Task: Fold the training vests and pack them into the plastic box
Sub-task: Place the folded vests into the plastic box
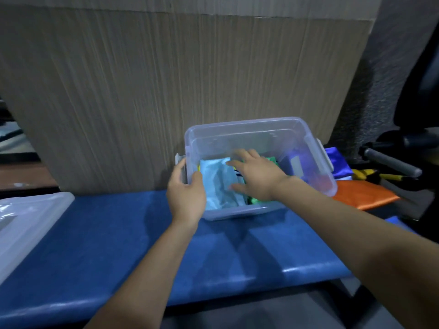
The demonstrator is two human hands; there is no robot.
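A clear plastic box sits open on the blue bench, holding folded light-blue and green vests.

Box on bench w/ folded vests inside; lid far left, more vests right of box.

The right hand hides most of the green vest.

head cam | looks forward-down | close over plastic box on bench
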